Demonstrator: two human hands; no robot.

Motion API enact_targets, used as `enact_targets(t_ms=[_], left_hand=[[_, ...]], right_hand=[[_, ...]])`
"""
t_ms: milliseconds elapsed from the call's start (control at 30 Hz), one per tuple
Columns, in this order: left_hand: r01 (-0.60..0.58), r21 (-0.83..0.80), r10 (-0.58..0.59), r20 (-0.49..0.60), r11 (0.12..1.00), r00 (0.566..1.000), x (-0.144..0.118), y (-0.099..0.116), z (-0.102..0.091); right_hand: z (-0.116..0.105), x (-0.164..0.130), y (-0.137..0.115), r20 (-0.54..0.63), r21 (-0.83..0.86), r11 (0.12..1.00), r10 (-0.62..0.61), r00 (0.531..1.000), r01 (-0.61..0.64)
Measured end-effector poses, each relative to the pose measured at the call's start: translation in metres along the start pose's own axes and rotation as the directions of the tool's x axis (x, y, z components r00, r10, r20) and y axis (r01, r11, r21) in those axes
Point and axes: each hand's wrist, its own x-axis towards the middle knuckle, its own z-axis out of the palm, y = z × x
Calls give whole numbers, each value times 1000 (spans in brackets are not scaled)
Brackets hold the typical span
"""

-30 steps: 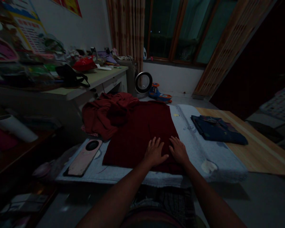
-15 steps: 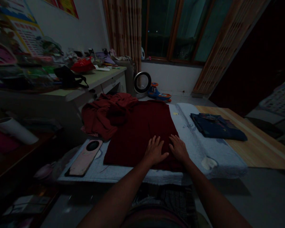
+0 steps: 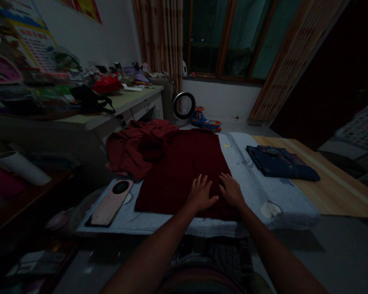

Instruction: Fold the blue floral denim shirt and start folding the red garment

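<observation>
A dark red garment [image 3: 184,175] is spread out on the light blue towel [image 3: 248,188] in front of me; its exact kind I cannot make out. My left hand [image 3: 200,194] lies flat on it near the front edge, fingers spread. At the garment's right edge rests my right hand [image 3: 231,190], also flat with fingers apart. A crumpled, lighter red cloth [image 3: 125,151] is heaped at the garment's far left and overlaps it. Left of the garment, a pink phone [image 3: 110,205] with a round black camera ring lies on the towel.
Folded dark blue clothing [image 3: 282,163] sits to the right, partly on the towel and partly on the wooden board [image 3: 334,183]. A cluttered desk [image 3: 122,102] stands at the left. Behind the table are a ring-shaped fan [image 3: 184,106] and a blue-orange ride-on toy [image 3: 205,121].
Both hands stay flat in nearly the same place on the dark red garment. The view has shifted very slightly; nothing else has visibly moved.
</observation>
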Motion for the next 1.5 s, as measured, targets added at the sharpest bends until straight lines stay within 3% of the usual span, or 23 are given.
enact_targets(t_ms=[1500], left_hand=[[13, 22, -13, 6, 1000, 1000, -1, 3, -1]], right_hand=[[3, -1, -2, -1, -33, 999, 35, 999, -35]])
